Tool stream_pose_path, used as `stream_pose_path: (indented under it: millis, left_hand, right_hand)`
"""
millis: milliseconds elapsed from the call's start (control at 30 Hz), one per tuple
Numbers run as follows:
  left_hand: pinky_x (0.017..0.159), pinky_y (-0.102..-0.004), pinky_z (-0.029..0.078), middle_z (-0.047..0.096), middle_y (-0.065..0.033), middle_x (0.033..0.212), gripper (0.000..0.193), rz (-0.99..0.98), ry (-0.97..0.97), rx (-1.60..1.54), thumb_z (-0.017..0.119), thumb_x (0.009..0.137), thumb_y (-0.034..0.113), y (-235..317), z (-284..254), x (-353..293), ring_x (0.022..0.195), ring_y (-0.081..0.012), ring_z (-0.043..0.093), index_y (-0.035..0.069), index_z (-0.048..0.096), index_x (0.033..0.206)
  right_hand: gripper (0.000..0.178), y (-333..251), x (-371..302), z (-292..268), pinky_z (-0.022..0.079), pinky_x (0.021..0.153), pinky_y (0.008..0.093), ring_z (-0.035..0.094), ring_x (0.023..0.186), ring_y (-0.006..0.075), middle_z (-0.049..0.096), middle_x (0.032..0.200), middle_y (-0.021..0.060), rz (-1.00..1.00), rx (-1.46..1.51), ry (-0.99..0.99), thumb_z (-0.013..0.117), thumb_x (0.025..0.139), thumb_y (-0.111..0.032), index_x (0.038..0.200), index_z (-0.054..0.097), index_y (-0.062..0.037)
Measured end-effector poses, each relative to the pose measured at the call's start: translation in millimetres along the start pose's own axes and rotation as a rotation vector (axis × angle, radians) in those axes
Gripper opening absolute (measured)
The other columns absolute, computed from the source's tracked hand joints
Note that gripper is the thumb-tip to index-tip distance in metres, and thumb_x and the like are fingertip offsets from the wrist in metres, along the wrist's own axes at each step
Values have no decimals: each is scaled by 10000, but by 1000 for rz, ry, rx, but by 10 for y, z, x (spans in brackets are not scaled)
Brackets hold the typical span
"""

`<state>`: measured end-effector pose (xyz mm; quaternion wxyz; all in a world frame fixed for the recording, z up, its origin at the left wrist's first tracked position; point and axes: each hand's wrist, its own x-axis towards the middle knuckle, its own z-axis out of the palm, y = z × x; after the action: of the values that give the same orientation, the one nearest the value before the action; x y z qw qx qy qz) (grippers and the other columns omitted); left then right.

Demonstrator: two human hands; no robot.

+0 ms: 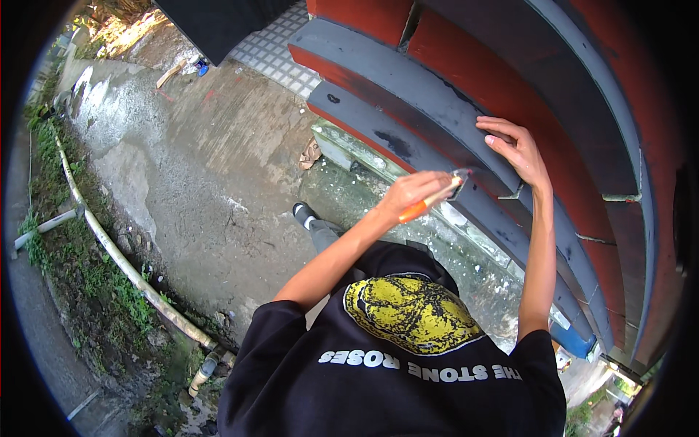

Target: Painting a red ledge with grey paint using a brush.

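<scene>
In the head view my left hand is closed round a paintbrush with an orange handle end. The brush tip is at the edge of the lower grey ledge; whether it touches the surface is hard to tell. Dark patches mark that ledge's top. My right hand holds nothing. Its fingers stretch out over the grey ledge above, thumb apart from them, and they seem to rest on it. Red faces lie between the stepped grey ledges.
Stained concrete ground lies to the left. A long pale pipe runs along a weedy strip. Crumpled brown paper lies below the ledges. A blue container stands at lower right. A dark panel rises beside tiled floor.
</scene>
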<state>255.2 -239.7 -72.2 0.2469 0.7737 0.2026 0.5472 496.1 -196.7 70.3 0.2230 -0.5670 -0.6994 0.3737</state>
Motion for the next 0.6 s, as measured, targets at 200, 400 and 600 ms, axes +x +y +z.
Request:
stream_pose_path:
  millis: [200, 400, 600]
  left_hand:
    - [784, -334, 602, 731, -149, 999, 229, -124, 285, 267, 810, 790, 44, -416, -838, 41, 884, -251, 736, 9, 712, 993]
    - [732, -293, 563, 735, -131, 964, 242, -375, 695, 454, 797, 814, 37, -686, -1353, -52, 813, -190, 714, 5, 694, 1031]
    - [690, -289, 530, 722, -107, 891, 220, -456, 905, 369, 785, 832, 56, -864, -1194, 160, 765, -162, 675, -9, 700, 1024]
  right_hand:
    - [338, 29, -17, -25, 484, 1017, 354, 624, 1192, 223, 650, 1318, 117, -48, -16, 25, 689, 905, -189, 1196, 705, -18]
    - [352, 6, -14, -12, 470, 1010, 328, 615, 1203, 219, 642, 1319, 144, -14, -20, 17, 673, 912, -185, 1210, 696, 1]
    - [347, -53, -40, -4, 460, 1025, 324, 612, 1203, 225, 621, 1350, 151, -8, -18, 17, 666, 905, -164, 1207, 697, 5]
